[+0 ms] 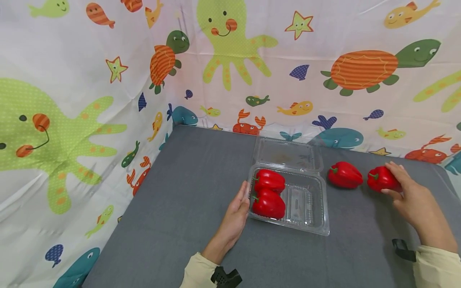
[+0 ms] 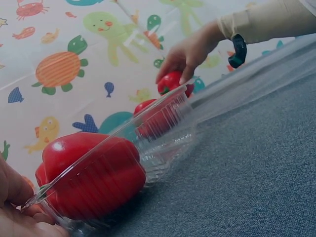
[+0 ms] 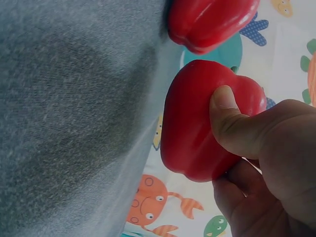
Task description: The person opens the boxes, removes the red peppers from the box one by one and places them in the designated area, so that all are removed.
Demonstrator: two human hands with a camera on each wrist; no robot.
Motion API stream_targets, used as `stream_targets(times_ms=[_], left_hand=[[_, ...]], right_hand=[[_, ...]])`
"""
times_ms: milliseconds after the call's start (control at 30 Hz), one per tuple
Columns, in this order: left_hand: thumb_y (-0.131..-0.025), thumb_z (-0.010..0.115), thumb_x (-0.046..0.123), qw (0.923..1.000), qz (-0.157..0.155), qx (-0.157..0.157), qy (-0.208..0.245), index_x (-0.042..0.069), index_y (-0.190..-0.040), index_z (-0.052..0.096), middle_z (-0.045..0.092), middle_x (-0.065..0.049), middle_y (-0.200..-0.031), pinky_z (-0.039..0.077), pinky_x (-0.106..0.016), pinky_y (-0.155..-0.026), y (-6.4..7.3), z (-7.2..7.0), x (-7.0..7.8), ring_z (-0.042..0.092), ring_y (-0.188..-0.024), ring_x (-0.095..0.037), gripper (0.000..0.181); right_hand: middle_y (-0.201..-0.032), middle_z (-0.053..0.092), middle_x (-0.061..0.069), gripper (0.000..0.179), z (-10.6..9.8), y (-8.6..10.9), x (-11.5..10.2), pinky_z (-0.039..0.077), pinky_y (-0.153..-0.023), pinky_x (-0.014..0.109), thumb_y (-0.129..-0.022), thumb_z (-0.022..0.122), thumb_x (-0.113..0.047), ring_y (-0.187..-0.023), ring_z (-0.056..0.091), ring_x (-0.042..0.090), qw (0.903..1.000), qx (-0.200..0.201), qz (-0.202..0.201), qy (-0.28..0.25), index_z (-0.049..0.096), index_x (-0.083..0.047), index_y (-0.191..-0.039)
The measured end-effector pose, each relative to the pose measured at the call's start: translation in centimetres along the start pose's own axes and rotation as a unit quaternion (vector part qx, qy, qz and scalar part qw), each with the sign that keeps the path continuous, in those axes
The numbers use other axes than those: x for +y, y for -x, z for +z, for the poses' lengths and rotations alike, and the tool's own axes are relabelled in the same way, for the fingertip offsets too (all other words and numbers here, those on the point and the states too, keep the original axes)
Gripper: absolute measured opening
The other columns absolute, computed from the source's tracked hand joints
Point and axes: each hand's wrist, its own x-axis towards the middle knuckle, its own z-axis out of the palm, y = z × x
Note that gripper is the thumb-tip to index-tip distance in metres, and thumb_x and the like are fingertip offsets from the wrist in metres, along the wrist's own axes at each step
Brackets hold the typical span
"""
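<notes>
My right hand (image 1: 417, 200) grips a red bell pepper (image 3: 197, 118), its thumb pressed on the near side and the other fingers round the far side. A second red bell pepper (image 1: 345, 175) lies on the table just left of it. At the left side of a clear plastic container (image 1: 306, 230), my left hand (image 1: 232, 218) holds the rim between thumb and fingers. Two more peppers, an upper one (image 1: 270, 181) and a lower one (image 1: 269, 204), lie in the container's left half, green stems pointing left. The right half of the container shows its ribbed bottom.
The container's hinged lid (image 1: 288, 154) lies folded back toward the rear curtain. A grey cloth (image 1: 173, 224) covers the table. White curtain (image 1: 223, 108) printed with sea animals stands along the back and left edges. Each wrist wears a dark strap (image 1: 403, 250).
</notes>
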Motion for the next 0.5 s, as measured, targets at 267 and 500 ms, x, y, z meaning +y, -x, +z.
stream_targets(times_ms=[267, 500], left_hand=[[-0.116, 0.034, 0.011, 1.0, -0.003, 0.002, -0.005, 0.017, -0.172, 0.006, 0.008, 0.002, -0.178, 0.012, -0.047, -0.131, -0.1, 0.0, -0.1, 0.004, -0.164, -0.018, 0.063], [-0.115, 0.035, 0.011, 1.0, -0.004, 0.004, -0.004, 0.018, -0.172, 0.006, 0.008, 0.003, -0.178, 0.012, -0.048, -0.13, 0.0, 0.0, 0.0, 0.004, -0.164, -0.018, 0.063]], right_hand=[[-0.168, 0.013, 0.033, 0.103, 0.5, -0.2, 0.8, 0.041, -0.09, 0.082, -0.09, 0.077, 0.004, -0.146, 0.022, 0.065, 0.9999, -0.016, -0.002, 0.0, 0.014, -0.01, -0.17], [-0.167, 0.013, 0.034, 0.102, 0.8, -0.3, 1.2, 0.038, -0.093, 0.084, -0.091, 0.078, 0.002, -0.147, 0.019, 0.064, 0.9997, -0.023, 0.002, 0.003, 0.013, -0.009, -0.169]])
